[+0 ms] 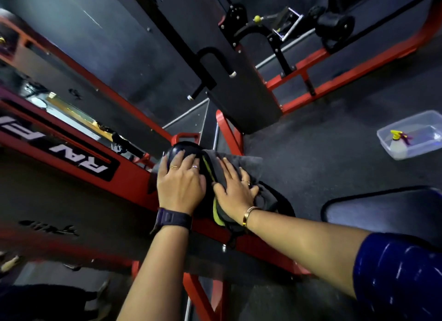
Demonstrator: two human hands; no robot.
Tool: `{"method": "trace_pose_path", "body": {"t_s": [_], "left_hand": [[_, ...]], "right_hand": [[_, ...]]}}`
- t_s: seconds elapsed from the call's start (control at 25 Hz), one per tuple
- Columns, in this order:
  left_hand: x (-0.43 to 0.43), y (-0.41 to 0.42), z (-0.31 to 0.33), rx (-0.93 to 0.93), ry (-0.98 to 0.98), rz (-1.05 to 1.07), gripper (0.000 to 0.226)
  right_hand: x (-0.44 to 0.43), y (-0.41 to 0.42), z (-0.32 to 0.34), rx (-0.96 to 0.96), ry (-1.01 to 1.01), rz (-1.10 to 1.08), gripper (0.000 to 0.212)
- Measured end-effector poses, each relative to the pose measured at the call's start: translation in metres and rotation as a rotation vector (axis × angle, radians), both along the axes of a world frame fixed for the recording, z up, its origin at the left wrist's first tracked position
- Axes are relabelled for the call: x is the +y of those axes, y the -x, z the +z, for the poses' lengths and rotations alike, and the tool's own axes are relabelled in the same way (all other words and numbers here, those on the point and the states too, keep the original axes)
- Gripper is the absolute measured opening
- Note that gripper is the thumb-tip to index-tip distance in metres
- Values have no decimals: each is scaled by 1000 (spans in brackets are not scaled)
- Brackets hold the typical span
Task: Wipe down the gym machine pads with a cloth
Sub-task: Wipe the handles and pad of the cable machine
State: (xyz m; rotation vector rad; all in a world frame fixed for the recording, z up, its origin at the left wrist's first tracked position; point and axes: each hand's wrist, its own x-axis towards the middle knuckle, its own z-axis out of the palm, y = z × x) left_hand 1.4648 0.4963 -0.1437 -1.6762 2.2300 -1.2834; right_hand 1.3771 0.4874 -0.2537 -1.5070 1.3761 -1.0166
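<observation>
- Two bare forearms reach in from the near edge toward one spot, the right one coming out of a blue sleeve [394, 272].
- At the wrists, the left carries a dark watch [173, 219] and the right a gold bangle [248, 215]. Both wrists are level, palms down.
- The left hand [180, 184] lies on the bare black roller pad [181, 150] with its fingers [195, 161] spread and draped over the curve. It seems to be steadying the pad rather than gripping it.
- The right hand [235, 190] presses flat on the grey cloth [251, 164], fingers splayed and nothing pinched.
- The cloth, edged in yellow-green, is laid over the right part of the pad, just beside the left hand. The pad sits on the red machine frame [134, 177].
- My reading is that wiping this pad is mid-stroke. The part under the left hand looks uncovered, so the next move calls for sliding the cloth leftward over it, with pressure kept even on the rounded surface.
- To the near right, another flat black pad [382, 208] waits, apparently untouched.
- Farther right on the floor stands a clear plastic tub [421, 119] holding a spray bottle [398, 142], well apart from the hands.
</observation>
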Motion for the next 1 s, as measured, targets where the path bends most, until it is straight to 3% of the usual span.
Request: {"method": "trace_pose_path", "body": {"t_s": [0.2,0.36,0.44,0.56,0.64,0.8,0.88,1.0], "left_hand": [[-2,-3,3,356,161,-12,48],[5,-5,-12,798,352,24,45],[10,-4,-18,907,390,11,46],[9,5,-20,1039,421,21,47],[9,8,-21,1098,449,38,47],[4,5,-28,1073,522,53,45],[1,5,-30,1048,551,51,42],[4,7,-32,1004,563,37,39]], "right_hand": [[-46,8,54,-26,91,100,62],[-49,3,88,71,388,262,60],[-54,1,80,102,462,275,62],[-83,0,92,19,302,284,61],[-90,0,105,48,275,336,62],[-77,3,103,268,567,440,48],[-83,3,101,204,558,439,50],[-101,-5,90,-36,407,415,60]]}}
